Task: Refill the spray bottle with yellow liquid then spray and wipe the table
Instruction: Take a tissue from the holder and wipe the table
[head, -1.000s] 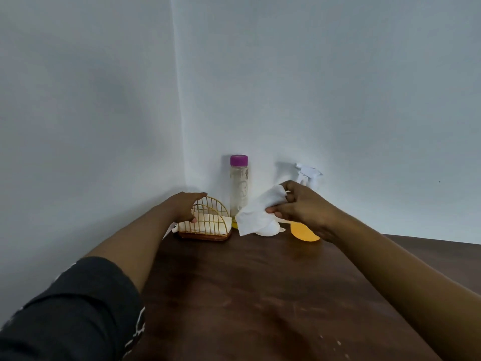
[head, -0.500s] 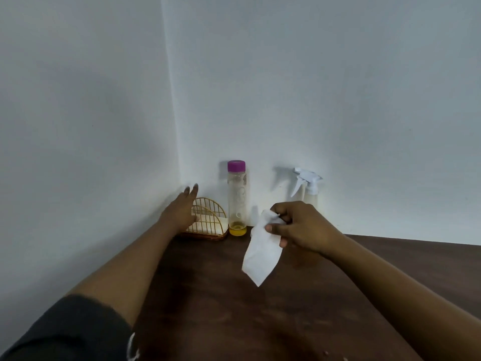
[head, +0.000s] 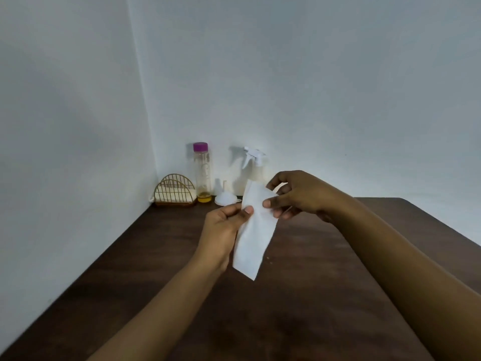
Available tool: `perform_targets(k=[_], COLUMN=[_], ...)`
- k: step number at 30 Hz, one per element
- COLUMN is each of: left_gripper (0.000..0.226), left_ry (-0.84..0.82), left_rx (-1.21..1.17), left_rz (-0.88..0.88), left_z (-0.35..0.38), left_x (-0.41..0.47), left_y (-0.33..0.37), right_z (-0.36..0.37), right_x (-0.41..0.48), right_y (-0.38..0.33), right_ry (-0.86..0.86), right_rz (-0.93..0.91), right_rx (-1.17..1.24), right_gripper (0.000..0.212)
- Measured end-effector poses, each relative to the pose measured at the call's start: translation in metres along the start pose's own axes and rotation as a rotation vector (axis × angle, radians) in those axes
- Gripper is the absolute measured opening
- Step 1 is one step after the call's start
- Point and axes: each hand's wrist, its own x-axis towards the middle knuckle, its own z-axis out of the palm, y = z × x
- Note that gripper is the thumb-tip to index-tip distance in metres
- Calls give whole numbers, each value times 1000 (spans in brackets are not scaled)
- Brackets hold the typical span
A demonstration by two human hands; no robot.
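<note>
White corner, dark table (head: 325, 295) | both hands pinch tissue (head: 253, 235) above table: left hand (head: 221, 230) thumb on its left edge, right hand (head: 299, 196) fingers closed on top | spray bottle (head: 256, 165), funnel (head: 226, 196), purple-capped bottle (head: 201, 173), holder (head: 174, 190) stand at back wall

spray bottle (head: 256, 165) body behind right hand (head: 302, 195)

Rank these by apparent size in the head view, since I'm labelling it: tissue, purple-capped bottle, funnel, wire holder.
1. tissue, though nearest the camera
2. purple-capped bottle and wire holder, too alike to rank
3. funnel
</note>
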Motion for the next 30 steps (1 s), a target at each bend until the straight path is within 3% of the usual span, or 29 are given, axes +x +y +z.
perform_targets(k=[5, 13, 17, 19, 22, 25, 27, 30], left_gripper=[28, 44, 21, 18, 17, 19, 23, 46], left_ry=[23, -117, -139, -120, -133, -119, -149, -200], left_rx=[13, 62, -15, -39, -117, -117, -50, 245], left_rz=[-45, -79, -148, -208, -306, -397, -454, -428], left_z=[21, 55, 75, 87, 108, 128, 137, 139], left_x=[-33, -61, -61, -59, -59, -61, -65, -70], left_y=[-3, -8, -16, -23, -36, -56, -68, -78], right_z=[-12, -20, -30, -34, -38, -48, -52, -51], right_x=[-45, -78, -92, -100, -115, -126, -129, -132], right_y=[11, 10, 24, 40, 68, 95, 112, 135], right_ry=[87, 61, 174, 262, 194, 264, 323, 231], right_rz=[-53, -69, 12, 106, 297, 323, 343, 475], right_rx=[-141, -133, -111, -8, 239, 380, 263, -118], right_gripper=[4, 8, 5, 17, 46, 51, 50, 49])
